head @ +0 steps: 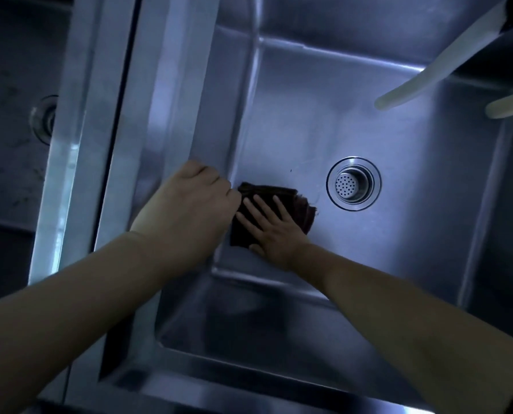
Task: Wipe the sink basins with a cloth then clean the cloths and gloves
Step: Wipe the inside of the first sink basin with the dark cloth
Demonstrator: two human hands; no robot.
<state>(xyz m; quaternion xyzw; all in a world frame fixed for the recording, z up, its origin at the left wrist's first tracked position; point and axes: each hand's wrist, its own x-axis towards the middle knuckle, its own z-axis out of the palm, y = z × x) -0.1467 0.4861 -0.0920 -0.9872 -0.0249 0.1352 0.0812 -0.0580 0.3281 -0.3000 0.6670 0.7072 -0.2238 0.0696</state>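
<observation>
Pressing flat on a dark cloth [291, 204], the right hand [271, 231] lies with its fingers straight and spread, palm down, on the floor of the right sink basin [383, 264]. The cloth is dark brown, folded or bunched, and sits on the basin floor near its left wall, just left of the round drain strainer [353, 183], apart from it. Part of the cloth shows beyond the fingertips on the far side and to the right of the hand.

The left hand [189, 210] is just beside it, to the left, fingers curled under in a loose fist. Its knuckles sit at the foot of the basin's left wall, and it meets the cloth's left edge; I cannot tell whether its fingertips pinch that edge or only touch it. Both forearms reach in from the near side, bare.

A broad steel divider [106, 144] runs between this basin and a left basin [10, 180], which is darker and has its own drain [45, 119] partly hidden by the divider's rim. At far right, two pale hose ends [407, 88] hang over the right basin, well apart from the hands.
</observation>
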